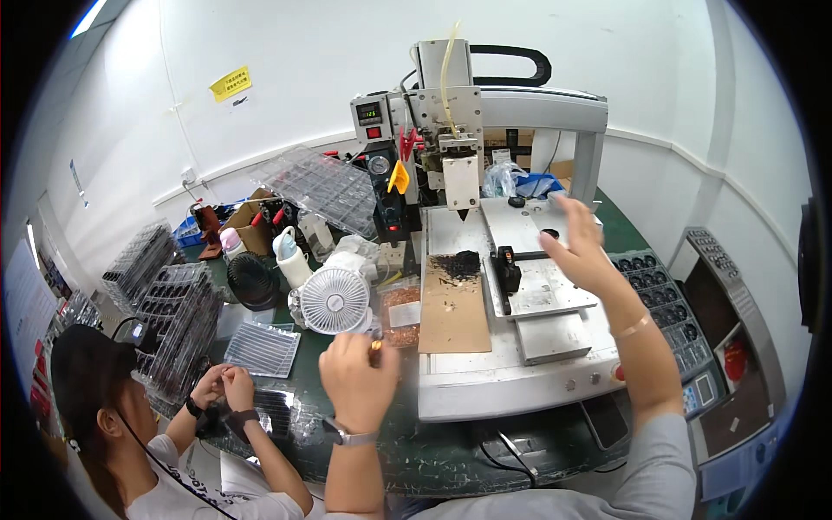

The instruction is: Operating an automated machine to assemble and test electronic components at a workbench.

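My left hand [355, 381], with a watch on its wrist, is raised in front of the white desk fan. Its fingers are closed on a small copper-coloured piece [375, 348], only partly visible. Above the right side of the bench machine's bed, my right hand [582, 250] is open, fingers stretched and slightly blurred. A small black round part [549, 234] lies by its thumb, over the metal plate [511, 227]. Left of that hand, a black fixture [507, 270] stands on the sliding plate. The machine's pointed black tip [463, 216] hangs above the bed.
Cardboard [455, 325] with black debris lies on the bed. Beside it are a bag of copper-coloured parts [402, 314] and the white fan [334, 300]. A co-worker's hands [224, 387] are at left. Trays of black parts [654, 290] stand right; a phone [605, 420] lies below the machine.
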`<control>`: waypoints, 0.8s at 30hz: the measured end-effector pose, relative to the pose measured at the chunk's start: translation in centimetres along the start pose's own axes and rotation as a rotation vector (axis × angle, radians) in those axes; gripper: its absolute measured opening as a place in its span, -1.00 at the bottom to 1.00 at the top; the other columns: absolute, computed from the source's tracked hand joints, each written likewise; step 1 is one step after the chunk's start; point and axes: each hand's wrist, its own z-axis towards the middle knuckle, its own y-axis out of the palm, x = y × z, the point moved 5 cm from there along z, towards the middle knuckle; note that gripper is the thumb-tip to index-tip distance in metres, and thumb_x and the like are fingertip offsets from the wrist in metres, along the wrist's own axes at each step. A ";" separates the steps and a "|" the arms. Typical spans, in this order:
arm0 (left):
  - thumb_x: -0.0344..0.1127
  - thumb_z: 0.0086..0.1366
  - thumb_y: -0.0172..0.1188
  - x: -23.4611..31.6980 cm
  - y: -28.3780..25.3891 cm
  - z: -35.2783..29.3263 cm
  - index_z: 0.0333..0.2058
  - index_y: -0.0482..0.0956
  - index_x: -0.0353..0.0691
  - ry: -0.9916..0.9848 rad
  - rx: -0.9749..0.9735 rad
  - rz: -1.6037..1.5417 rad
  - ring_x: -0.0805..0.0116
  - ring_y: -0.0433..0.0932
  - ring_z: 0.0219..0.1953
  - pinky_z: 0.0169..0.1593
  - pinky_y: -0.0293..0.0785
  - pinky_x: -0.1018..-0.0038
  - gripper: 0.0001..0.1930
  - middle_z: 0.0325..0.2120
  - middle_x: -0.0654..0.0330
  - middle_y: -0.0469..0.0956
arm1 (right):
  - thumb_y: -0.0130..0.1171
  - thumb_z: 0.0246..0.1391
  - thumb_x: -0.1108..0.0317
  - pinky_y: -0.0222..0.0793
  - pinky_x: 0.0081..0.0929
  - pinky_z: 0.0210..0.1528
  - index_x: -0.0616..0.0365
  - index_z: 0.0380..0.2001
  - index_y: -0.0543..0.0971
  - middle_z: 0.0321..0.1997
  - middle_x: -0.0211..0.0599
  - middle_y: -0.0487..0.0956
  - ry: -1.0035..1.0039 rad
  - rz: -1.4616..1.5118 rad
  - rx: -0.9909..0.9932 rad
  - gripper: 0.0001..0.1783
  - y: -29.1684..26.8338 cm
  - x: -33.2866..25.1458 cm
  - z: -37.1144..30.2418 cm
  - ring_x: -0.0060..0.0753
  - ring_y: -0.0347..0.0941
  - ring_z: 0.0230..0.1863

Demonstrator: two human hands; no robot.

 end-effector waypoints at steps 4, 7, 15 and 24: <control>-0.34 -0.01 0.27 -9.6 2.6 -7.1 -0.55 0.53 -0.24 -0.140 -0.244 0.436 0.00 0.49 -0.39 -0.29 0.38 0.11 -0.88 -0.49 0.04 0.48 | 0.21 0.06 0.21 -0.14 -0.04 0.38 0.14 0.26 0.27 0.29 0.02 0.25 0.286 -0.420 0.431 -0.30 -12.7 8.2 -15.3 0.05 0.09 0.35; -0.30 -0.01 0.28 -12.3 5.9 -11.7 -0.53 0.56 -0.28 -0.173 -0.453 0.489 -0.07 0.52 -0.36 -0.29 0.44 0.09 -0.84 -0.47 -0.04 0.51 | 0.30 -0.02 0.09 0.06 -0.05 0.32 0.12 0.29 0.21 0.28 0.07 0.26 0.871 -0.739 0.567 -0.15 -19.3 21.8 -32.0 0.11 0.18 0.31; -0.10 0.13 0.33 -6.1 4.2 -10.2 -0.15 0.56 -0.37 -0.206 -0.781 0.457 -0.21 0.53 -0.21 -0.09 0.46 0.13 -0.54 -0.22 -0.21 0.57 | 0.28 0.01 0.26 0.42 -0.12 0.06 0.56 -0.10 0.47 -0.07 0.07 0.56 1.395 0.842 0.910 -0.47 -9.5 34.8 -51.8 -0.16 0.50 0.03; -0.15 0.21 0.31 -0.8 3.4 -9.1 0.04 0.42 -0.45 0.012 -0.316 0.120 -0.12 0.44 -0.04 0.08 0.35 0.15 -0.44 -0.06 -0.20 0.45 | 0.16 0.12 0.46 0.56 -0.21 -0.03 0.42 0.09 0.25 0.02 -0.03 0.50 1.186 1.006 1.152 -0.48 -9.6 33.6 -53.1 -0.17 0.56 -0.07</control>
